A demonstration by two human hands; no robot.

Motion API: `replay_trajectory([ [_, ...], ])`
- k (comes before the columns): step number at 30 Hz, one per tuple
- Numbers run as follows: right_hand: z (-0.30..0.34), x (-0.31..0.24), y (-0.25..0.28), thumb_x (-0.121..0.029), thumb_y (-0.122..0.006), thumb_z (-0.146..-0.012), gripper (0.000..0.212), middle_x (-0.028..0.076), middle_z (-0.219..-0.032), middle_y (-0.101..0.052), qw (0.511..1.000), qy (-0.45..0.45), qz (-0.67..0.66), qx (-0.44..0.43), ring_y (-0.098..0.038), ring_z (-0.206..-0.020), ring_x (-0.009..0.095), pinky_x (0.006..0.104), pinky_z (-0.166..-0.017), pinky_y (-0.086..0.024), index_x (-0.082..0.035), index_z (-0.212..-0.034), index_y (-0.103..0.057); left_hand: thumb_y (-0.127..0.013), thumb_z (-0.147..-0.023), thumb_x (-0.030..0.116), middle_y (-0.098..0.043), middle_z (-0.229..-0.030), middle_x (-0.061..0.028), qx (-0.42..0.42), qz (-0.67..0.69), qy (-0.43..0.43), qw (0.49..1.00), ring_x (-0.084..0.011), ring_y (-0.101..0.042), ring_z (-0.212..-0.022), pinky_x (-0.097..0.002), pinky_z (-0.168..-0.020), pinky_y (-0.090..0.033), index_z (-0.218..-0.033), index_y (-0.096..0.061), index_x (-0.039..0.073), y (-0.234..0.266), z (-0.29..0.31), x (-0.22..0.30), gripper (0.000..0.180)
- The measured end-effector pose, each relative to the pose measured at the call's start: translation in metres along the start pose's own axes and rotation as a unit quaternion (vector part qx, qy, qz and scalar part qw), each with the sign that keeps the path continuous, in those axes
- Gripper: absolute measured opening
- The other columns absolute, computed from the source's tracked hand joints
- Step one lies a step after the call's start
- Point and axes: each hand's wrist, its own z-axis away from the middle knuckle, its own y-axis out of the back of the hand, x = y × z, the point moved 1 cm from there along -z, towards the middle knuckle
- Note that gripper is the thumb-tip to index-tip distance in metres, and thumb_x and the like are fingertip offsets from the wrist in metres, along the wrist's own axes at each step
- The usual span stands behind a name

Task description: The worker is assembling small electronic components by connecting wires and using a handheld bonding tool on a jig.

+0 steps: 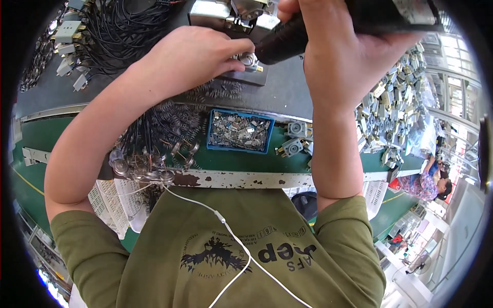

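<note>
My left hand (218, 54) is closed, its thumb and fingertips pinching a small socket-like part with a round metal piece (248, 59). This part sits on a dark metal block (251, 76) on the bench. My right hand (341, 56) is wrapped round a black tool (285, 42) with a tapered nose. The nose points down and left, close beside the part at my left fingertips; whether they touch I cannot tell. The tool's kind is unclear, since its upper end runs out of the picture.
A blue tray (240, 132) of small metal pieces lies on the green shelf. Black wires with grey sockets (69, 32) lie far left, coiled springy leads (169, 123) nearer. Pale sockets (393, 108) are heaped at right. A metal fixture (210, 11) stands behind. Another person (423, 185) sits far right.
</note>
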Motion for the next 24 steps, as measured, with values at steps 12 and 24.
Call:
replay_trajectory([
  [12, -0.018, 0.005, 0.075, 0.004, -0.074, -0.091, 0.044, 0.009, -0.084, -0.069, 0.995, 0.015, 0.102, -0.011, -0.067, -0.06, 0.014, 0.0259, -0.05, -0.054, -0.001, -0.126, -0.048, -0.071, -0.087, 0.024, -0.067, -0.093, -0.0056, 0.083, -0.103, -0.057, 0.99, -0.0244, -0.068, -0.093, -0.0381, -0.081, -0.054, -0.108, -0.066, 0.012, 0.014, 0.001, 0.021, 0.025],
  [24, -0.037, -0.019, 0.049, 0.0, -0.074, -0.093, 0.046, 0.01, -0.088, -0.069, 0.992, 0.082, 0.091, -0.044, -0.066, -0.059, 0.015, 0.0269, -0.049, -0.054, -0.002, -0.127, -0.043, -0.067, -0.078, 0.014, -0.065, -0.076, 0.0005, -0.099, -0.006, -0.181, 0.978, -0.0176, -0.065, -0.08, -0.0323, -0.077, -0.049, -0.08, -0.066, 0.011, -0.02, 0.04, 0.078, 0.003],
])
